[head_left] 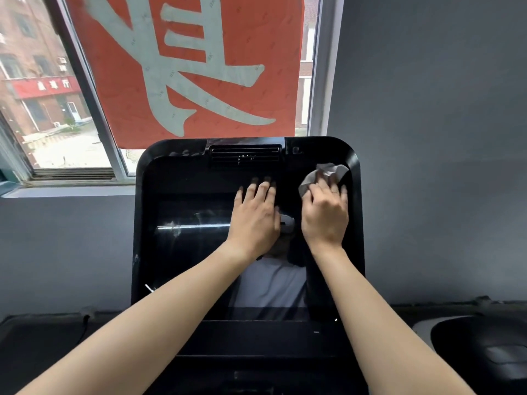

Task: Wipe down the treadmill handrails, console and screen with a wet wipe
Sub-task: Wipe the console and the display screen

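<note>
A: Right hand [325,215] gripped the crumpled wet wipe [328,172], pressing it on the screen [194,218] at the upper right, just inside the console [360,223] edge.
B: Left?
A: Left hand [255,215] lay flat on the screen, fingers straight, holding nothing, just beside the right. Vent [245,156] sat above its fingertips.
B: Behind?
A: Window [71,109], red banner [199,67].

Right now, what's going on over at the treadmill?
A person is wiping the treadmill's screen. The right hand holds a crumpled wipe against the upper right part, near the rim. The left hand lies flat on the glass beside it, fingers straight, just below the vent.
</note>
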